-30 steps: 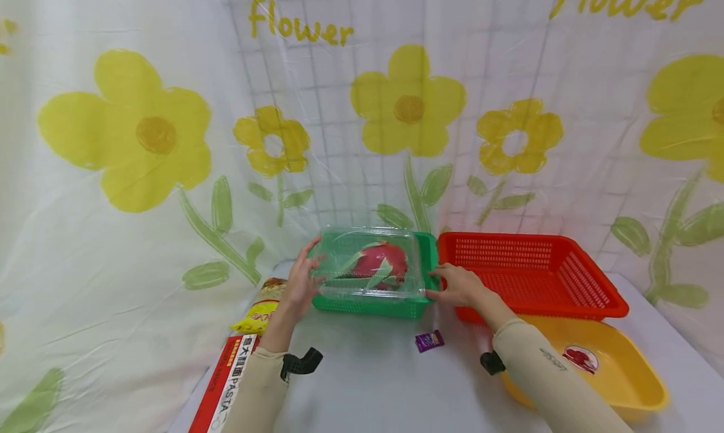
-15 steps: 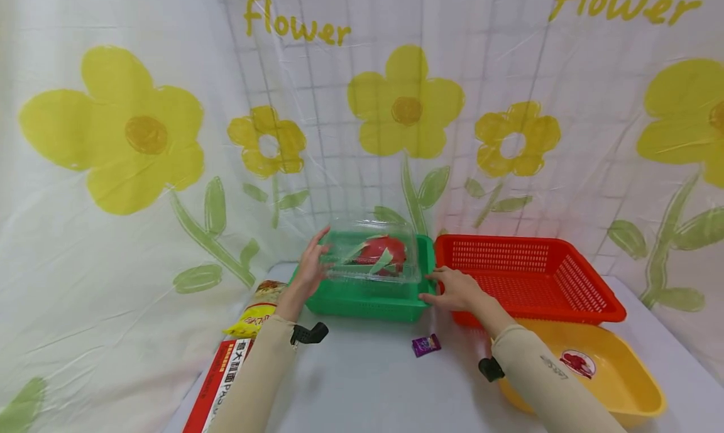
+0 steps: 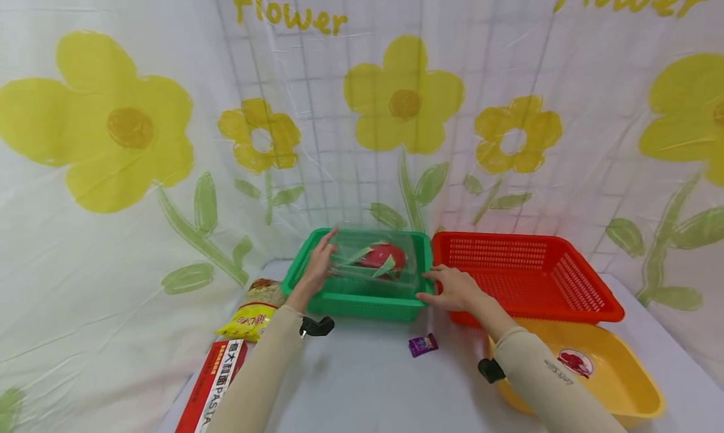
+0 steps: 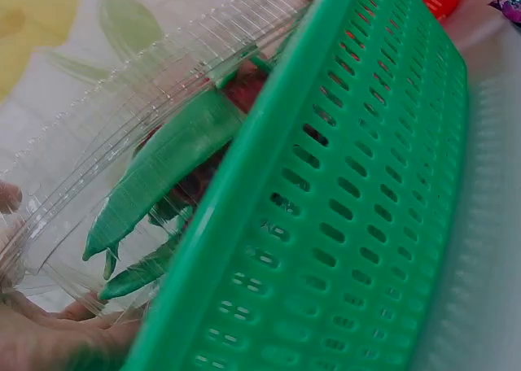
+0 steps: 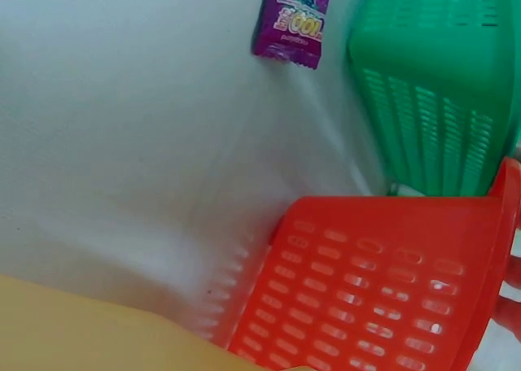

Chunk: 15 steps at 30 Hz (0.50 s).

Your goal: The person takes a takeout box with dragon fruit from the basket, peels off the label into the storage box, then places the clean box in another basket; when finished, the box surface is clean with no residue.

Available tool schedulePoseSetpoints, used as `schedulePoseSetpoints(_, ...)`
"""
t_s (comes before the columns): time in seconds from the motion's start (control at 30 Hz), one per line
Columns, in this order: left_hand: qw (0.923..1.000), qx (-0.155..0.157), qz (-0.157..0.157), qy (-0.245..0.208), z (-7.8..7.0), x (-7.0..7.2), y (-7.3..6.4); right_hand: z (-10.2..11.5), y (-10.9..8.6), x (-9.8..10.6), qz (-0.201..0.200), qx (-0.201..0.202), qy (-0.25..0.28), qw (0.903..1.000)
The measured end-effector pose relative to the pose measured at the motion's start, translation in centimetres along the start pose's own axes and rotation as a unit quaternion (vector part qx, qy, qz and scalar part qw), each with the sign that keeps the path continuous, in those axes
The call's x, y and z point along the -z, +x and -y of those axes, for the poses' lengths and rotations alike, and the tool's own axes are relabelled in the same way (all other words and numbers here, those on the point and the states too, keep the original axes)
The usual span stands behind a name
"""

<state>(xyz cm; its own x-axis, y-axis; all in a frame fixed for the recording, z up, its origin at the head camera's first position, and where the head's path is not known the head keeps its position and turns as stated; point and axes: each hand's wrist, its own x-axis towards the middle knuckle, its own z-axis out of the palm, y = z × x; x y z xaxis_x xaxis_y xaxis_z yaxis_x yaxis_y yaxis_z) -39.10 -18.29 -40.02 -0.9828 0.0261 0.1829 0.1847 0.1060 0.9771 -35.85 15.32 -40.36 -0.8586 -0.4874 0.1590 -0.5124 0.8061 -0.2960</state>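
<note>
A clear plastic box [image 3: 404,238] with a red and green dragon fruit [image 3: 386,257] inside lies over and partly within the green basket [image 3: 362,306] in the head view. My left hand [image 3: 320,263] holds the box by its left end. In the left wrist view, its fingers [image 4: 73,326] reach under that end, and the box sits at a slant beside the basket's near rim. My right hand [image 3: 455,290] is at the green basket's right rim, thumb and forefinger apart. In the right wrist view, only its fingertips [image 5: 511,294] show, past the red basket's rim; I cannot tell whether they grip it.
The red basket [image 3: 537,276] stands right of the green one, with a yellow basin [image 3: 611,370] in front. A small purple packet [image 3: 423,345] lies on the white table [image 3: 362,383]. At left are a yellow snack bag [image 3: 251,313] and a red pasta box [image 3: 212,383].
The left hand has drawn in toward the right, and the clear box has shifted back and lowered into the green basket, baring its left and near rim. The right hand stays nearly in place.
</note>
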Motion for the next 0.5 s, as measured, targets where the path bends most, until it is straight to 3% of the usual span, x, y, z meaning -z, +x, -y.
schedulePoseSetpoints(0.23, 0.9994, 0.008, 0.020, 0.028, 1.7, -1.0, 0.1, 0.3, -0.9, -0.6, -0.005, 0.009, -0.001, 0.9999)
schedulePoseSetpoints(0.5, 0.9978, 0.016, 0.026, 0.058, 2.1, -1.4, 0.1, 0.3, -1.5, -0.5, -0.016, 0.011, -0.008, 0.9998)
